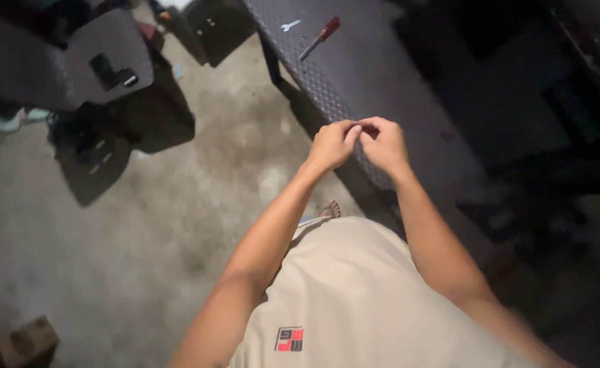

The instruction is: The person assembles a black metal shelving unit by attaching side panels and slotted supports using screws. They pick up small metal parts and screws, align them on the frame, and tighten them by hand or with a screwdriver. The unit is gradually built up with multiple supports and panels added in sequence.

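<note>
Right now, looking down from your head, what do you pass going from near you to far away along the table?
Beige shirt → left hand and right hand, fingertips pinched together above the table edge → dark woven table → red-handled screwdriver → small silver wrench.

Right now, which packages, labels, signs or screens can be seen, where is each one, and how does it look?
Printed patch: on the beige garment, low in the picture; small, square, red, black and white.
Pale markings: on the dark panel on the floor, at left; too small to tell whether they are labels.
No packages, signs or screens are visible. The left hand and the right hand meet at the dark table, holding nothing labelled.
</note>
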